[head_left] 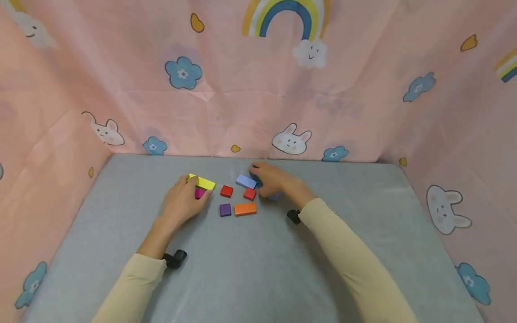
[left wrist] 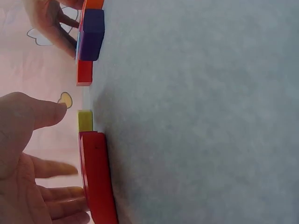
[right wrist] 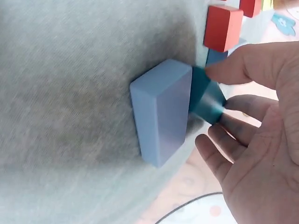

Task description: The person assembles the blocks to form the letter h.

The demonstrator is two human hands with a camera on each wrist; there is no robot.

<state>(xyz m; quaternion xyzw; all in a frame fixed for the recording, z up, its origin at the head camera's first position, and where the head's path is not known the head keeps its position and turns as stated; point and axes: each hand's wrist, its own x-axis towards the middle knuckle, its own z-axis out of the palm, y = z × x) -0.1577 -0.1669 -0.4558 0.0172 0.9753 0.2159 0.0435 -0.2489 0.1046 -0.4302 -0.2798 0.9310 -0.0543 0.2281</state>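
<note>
My right hand [head_left: 269, 178] pinches a dark teal block [right wrist: 208, 99] between thumb and fingertips. A light blue block [right wrist: 163, 116] lies just beside it. My left hand [head_left: 183, 199] hovers around a yellow block [head_left: 203, 184] and a magenta block [head_left: 199, 193], thumb apart from the relaxed fingers. In the left wrist view, a long red block [left wrist: 98, 177] lies in front of those two, by the fingertips; from the head it is hidden under the hand.
Between the hands lie two small red blocks [head_left: 226, 191], a periwinkle block [head_left: 246, 181], a purple cube [head_left: 225, 210] and an orange block [head_left: 245, 209]. The grey tabletop [head_left: 242, 269] meets a pink patterned curtain [head_left: 242, 112] at the back and sides.
</note>
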